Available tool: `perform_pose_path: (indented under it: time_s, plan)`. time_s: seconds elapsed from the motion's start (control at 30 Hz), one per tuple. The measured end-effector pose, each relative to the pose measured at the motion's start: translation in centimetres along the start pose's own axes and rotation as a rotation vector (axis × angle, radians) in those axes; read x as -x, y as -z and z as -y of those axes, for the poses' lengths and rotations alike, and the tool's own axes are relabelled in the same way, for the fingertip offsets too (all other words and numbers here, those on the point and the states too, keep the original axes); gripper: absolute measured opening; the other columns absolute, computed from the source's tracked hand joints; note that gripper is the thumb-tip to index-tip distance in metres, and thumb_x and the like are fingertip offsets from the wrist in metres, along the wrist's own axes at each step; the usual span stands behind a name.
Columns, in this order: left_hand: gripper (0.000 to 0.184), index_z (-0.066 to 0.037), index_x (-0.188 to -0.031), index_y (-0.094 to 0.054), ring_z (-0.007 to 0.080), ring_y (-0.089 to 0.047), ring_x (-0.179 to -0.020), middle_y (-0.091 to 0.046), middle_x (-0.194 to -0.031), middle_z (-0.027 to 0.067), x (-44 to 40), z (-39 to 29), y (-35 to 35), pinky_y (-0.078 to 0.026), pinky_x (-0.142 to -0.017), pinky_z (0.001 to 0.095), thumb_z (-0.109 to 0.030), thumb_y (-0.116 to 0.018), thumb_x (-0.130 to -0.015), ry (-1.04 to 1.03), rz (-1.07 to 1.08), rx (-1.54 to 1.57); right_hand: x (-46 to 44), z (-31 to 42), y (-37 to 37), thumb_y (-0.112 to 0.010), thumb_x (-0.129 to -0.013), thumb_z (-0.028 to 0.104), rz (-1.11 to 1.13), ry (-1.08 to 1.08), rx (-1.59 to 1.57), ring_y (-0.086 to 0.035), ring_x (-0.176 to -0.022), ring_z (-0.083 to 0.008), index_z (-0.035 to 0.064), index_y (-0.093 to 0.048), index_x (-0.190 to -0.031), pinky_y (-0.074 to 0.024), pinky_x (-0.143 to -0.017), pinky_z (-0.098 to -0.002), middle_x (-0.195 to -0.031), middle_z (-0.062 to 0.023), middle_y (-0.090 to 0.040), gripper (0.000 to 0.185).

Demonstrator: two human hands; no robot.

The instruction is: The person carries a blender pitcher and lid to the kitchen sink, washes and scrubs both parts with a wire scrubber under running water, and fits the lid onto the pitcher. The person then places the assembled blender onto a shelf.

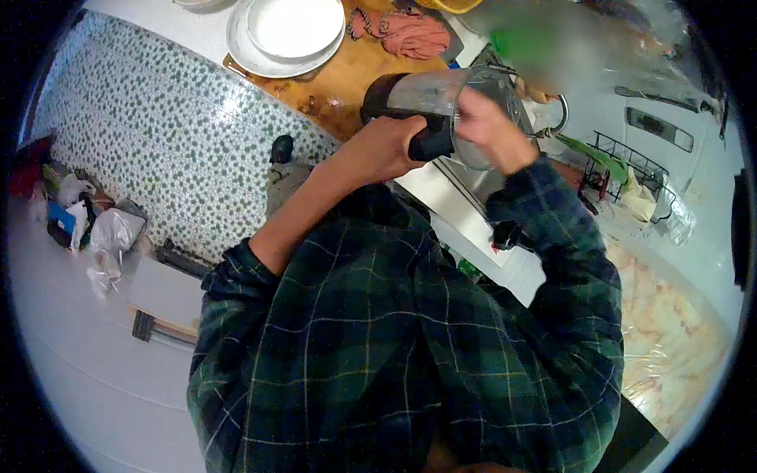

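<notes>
A clear blender jar (430, 88) with a black base and black handle lies tilted on its side over the sink edge. Wrapped round the handle, my left hand (392, 146) is closed. My right hand (490, 130) reaches into the jar's open mouth; its fingers are blurred and partly hidden, so whether they hold anything cannot be made out. Below and behind the jar lies the metal sink (477, 185), largely covered by my hands and the jar.
White dishes (296, 27) are stacked on a brown wooden board (335, 87), beside a crumpled reddish cloth (415, 35). A curved metal faucet (562, 117) rises right of the jar. Farther right stands a black wire rack (623, 151) with green leaves. Bags (114, 232) lie at far left.
</notes>
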State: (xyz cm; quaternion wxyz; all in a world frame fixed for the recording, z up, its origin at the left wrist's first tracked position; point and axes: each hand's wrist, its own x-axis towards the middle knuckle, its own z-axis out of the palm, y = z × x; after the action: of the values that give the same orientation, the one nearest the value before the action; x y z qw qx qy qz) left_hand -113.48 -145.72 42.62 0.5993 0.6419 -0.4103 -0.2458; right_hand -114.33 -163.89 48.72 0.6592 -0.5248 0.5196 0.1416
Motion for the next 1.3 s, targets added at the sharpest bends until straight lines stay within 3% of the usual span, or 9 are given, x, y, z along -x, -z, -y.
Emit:
perform_pose_path:
  time_s: [0.07,0.17,0.57,0.63,0.67,0.77,0.97,1.07,1.3]
  plan:
    - [0.034,-0.003,-0.092,-0.052,0.0374,-0.060,-0.074,-0.061,-0.079,0.0196,-0.1,-0.2,0.1,-0.047,-0.061,0.0393,-0.022,-0.071,-0.071,0.046,0.055,0.004,0.6,2.9,3.8,-0.050,-0.082,0.007,0.322,-0.203,-0.045,-0.061,-0.089,-0.0231,0.0013,-0.058,-0.100,-0.0504,-0.082,-0.0402,-0.106,-0.0123,-0.061,0.021]
    - [0.033,-0.003,-0.093,-0.052,0.0371,-0.060,-0.075,-0.061,-0.079,0.0193,-0.4,0.0,-0.1,-0.047,-0.061,0.0394,-0.020,-0.071,-0.071,0.023,0.032,0.027,-0.4,0.4,1.1,-0.048,-0.087,0.012,0.012,-0.018,-0.157,-0.058,-0.097,-0.0260,-0.0026,-0.052,-0.111,-0.0469,-0.089,-0.0403,-0.107,-0.0136,-0.058,0.028]
    - [0.040,-0.003,-0.105,-0.055,0.0252,-0.062,-0.077,-0.063,-0.087,0.0165,-0.3,-0.4,0.1,-0.047,-0.068,0.0353,-0.021,-0.070,-0.072,0.131,0.111,0.026,-2.2,-1.5,0.9,-0.041,-0.086,0.007,0.168,0.037,-0.245,-0.060,-0.085,-0.0197,-0.0002,-0.051,-0.109,-0.0510,-0.078,-0.0352,-0.097,-0.0114,-0.060,0.027]
    - [0.040,-0.003,-0.106,-0.056,0.0248,-0.062,-0.081,-0.063,-0.092,0.0166,-0.4,-0.1,0.3,-0.047,-0.070,0.0346,-0.021,-0.070,-0.073,0.122,0.037,-0.004,1.6,0.3,-1.1,-0.037,-0.087,0.007,0.001,-0.067,0.110,-0.059,-0.084,-0.0187,-0.0012,-0.052,-0.108,-0.0495,-0.078,-0.0332,-0.098,-0.0093,-0.060,0.028]
    - [0.036,-0.002,-0.095,-0.053,0.0409,-0.058,-0.081,-0.061,-0.082,0.0222,-0.6,-0.6,0.3,-0.047,-0.067,0.0427,-0.014,-0.069,-0.065,0.086,-0.035,0.013,4.1,1.0,0.3,-0.039,-0.083,0.004,0.134,-0.021,0.397,-0.057,-0.083,-0.0178,-0.0023,-0.053,-0.107,-0.0483,-0.076,-0.0329,-0.099,-0.0083,-0.060,0.029]
    - [0.037,-0.002,-0.094,-0.053,0.0408,-0.058,-0.080,-0.061,-0.081,0.0225,-0.6,-1.3,0.4,-0.047,-0.066,0.0421,-0.014,-0.069,-0.064,0.181,0.001,0.144,5.7,1.5,3.6,-0.043,-0.076,0.001,0.470,0.220,1.086,-0.056,-0.082,-0.0153,-0.0022,-0.054,-0.107,-0.0479,-0.071,-0.0311,-0.098,-0.0068,-0.060,0.032]
    - [0.035,-0.001,-0.093,-0.054,0.0387,-0.059,-0.080,-0.061,-0.081,0.0225,-0.6,-1.3,0.4,-0.047,-0.066,0.0405,-0.013,-0.070,-0.064,0.160,-0.037,0.055,-0.7,-0.2,3.6,-0.048,-0.066,-0.005,0.689,0.277,1.150,-0.057,-0.082,-0.0205,-0.0030,-0.056,-0.101,-0.0455,-0.072,-0.0376,-0.097,-0.0111,-0.061,0.036]
    - [0.033,-0.002,-0.093,-0.056,0.0383,-0.059,-0.080,-0.061,-0.081,0.0222,-0.6,-1.8,0.9,-0.047,-0.066,0.0396,-0.013,-0.069,-0.065,0.144,-0.050,0.016,2.5,2.1,6.7,-0.059,-0.066,0.007,0.722,0.817,2.023,-0.057,-0.097,-0.0297,0.0089,-0.062,-0.096,-0.0397,-0.086,-0.0426,-0.090,-0.0115,-0.062,0.031]
    - [0.036,-0.002,-0.097,-0.056,0.0380,-0.059,-0.080,-0.061,-0.084,0.0220,-0.6,-1.7,1.3,-0.047,-0.067,0.0390,-0.014,-0.070,-0.065,0.127,-0.030,0.090,-1.3,0.6,5.8,-0.059,-0.064,0.015,0.348,1.121,2.570,-0.053,-0.100,-0.0170,0.0169,-0.069,-0.075,-0.0359,-0.093,-0.0311,-0.088,0.0006,-0.063,0.016]
